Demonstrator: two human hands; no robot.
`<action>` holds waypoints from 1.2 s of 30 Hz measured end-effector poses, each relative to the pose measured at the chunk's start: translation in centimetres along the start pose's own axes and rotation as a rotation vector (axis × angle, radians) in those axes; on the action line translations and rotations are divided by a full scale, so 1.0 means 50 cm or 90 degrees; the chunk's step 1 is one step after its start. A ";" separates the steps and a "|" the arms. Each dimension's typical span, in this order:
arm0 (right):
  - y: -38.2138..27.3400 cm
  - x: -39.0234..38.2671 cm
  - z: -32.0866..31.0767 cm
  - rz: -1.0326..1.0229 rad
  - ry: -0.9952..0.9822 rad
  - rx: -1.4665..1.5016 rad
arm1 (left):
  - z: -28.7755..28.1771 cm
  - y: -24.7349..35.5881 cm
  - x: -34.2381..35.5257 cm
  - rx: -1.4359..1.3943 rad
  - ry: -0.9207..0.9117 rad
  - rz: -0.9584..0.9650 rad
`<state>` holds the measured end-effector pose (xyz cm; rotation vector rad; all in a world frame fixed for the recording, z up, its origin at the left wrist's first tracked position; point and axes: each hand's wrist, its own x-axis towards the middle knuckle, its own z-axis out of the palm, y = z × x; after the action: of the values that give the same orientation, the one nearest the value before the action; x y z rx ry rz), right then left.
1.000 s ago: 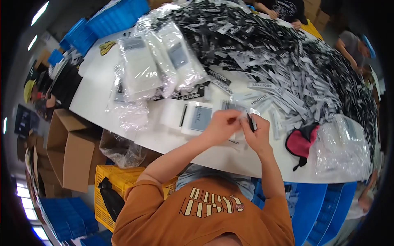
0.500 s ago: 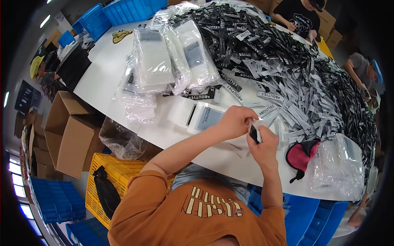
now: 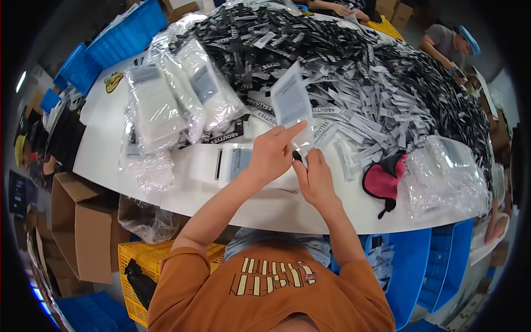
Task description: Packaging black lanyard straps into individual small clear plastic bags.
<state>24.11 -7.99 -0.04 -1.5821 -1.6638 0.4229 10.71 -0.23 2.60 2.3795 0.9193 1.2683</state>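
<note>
A clear plastic bag with a grey-blue printed panel stands tilted up between my hands, over the near edge of the strip pile. My left hand is closed at the bag's lower left side, its index finger stretched across the plastic. At the lower right my right hand pinches the bag's near end. A small black piece shows at the right thumb tip; its kind is unclear. Flat on the white table, partly behind my left forearm, lie more printed bags.
Black and white printed strips are heaped across the table. Stacked plastic-wrapped packs lie at left, others at right beside a pink-and-black eye mask. A yellow crate, cardboard box and blue bins stand below. Co-workers sit beyond.
The printed bag has come up between my hands. Both hands have moved left in the picture, and the left index finger has stretched out. The whole view has shifted.
</note>
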 end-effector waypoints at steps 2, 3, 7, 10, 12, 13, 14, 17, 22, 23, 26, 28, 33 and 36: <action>0.024 0.026 0.012 -0.064 0.049 0.054 | 0.002 0.011 -0.008 0.013 -0.028 0.051; 0.029 0.035 0.012 0.037 -0.014 0.238 | 0.009 0.017 -0.022 0.021 -0.051 0.083; -0.002 0.046 0.022 0.301 -0.107 0.562 | 0.024 0.010 -0.021 0.044 -0.008 0.059; -0.053 0.008 0.017 0.230 -0.129 0.529 | -0.005 -0.007 -0.012 0.041 -0.051 -0.112; -0.005 0.004 0.042 0.121 -0.027 0.320 | 0.009 -0.005 -0.037 0.042 -0.044 -0.031; 0.007 0.008 0.037 0.114 0.005 0.326 | 0.016 0.014 -0.052 0.046 -0.095 0.007; 0.011 0.011 0.031 0.108 0.037 0.332 | 0.021 0.025 -0.060 0.048 -0.146 0.044; -0.016 0.001 0.014 0.167 0.017 0.456 | 0.009 0.006 -0.044 0.057 -0.112 0.034; 0.023 -0.005 0.022 0.260 0.038 0.526 | 0.008 0.057 -0.060 0.026 -0.173 0.069; 0.032 -0.002 0.020 0.161 0.067 0.412 | 0.016 0.074 -0.062 0.069 -0.169 0.077; 0.040 -0.006 0.007 0.100 0.007 0.413 | -0.057 0.101 -0.003 -0.095 -0.476 -0.186; 0.025 -0.005 -0.017 0.045 -0.078 0.538 | -0.073 0.084 0.042 0.030 -0.326 0.066; 0.016 0.001 -0.046 0.034 -0.161 0.404 | -0.104 0.057 0.101 0.000 -0.544 0.019; 0.038 0.001 -0.053 0.204 -0.209 0.647 | -0.108 0.053 0.122 -0.013 -0.567 -0.068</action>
<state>27.33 -8.37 0.31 -0.9973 -1.0665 1.4807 9.82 1.56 10.94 2.4329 0.6977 0.0972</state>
